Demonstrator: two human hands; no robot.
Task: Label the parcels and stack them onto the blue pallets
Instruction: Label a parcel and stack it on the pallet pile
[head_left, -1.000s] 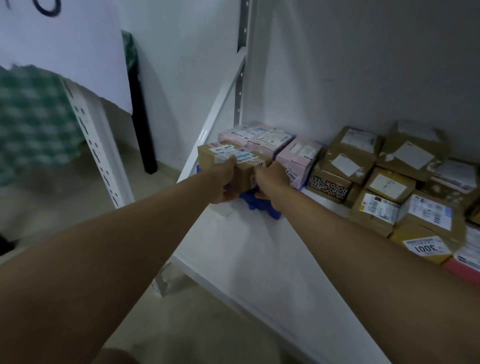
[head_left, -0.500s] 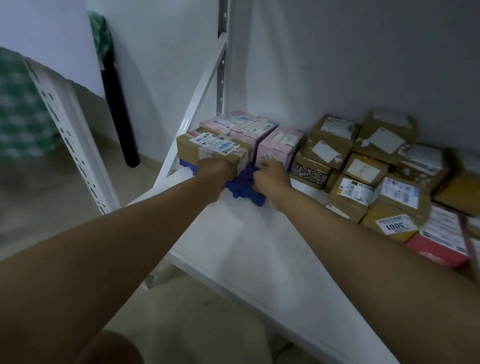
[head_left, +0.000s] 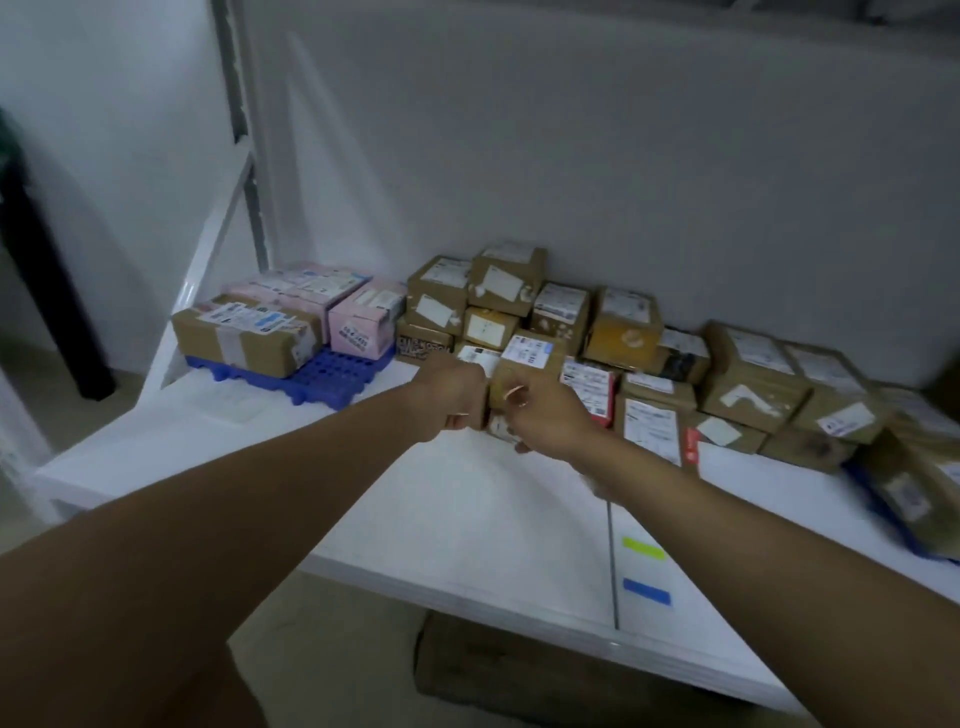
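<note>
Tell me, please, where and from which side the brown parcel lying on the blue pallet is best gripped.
Probably by its two short ends, one hand on each, coming from the front. The brown parcel lies flat and long along the blue pallet's near-left edge, its front face unobstructed; pink boxes crowd its back, so reaching from behind looks awkward.

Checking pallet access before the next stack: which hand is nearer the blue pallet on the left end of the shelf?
Left. The left hand is just right of the blue pallet, apart from it. The right hand lies farther right, at a brown parcel.
</note>
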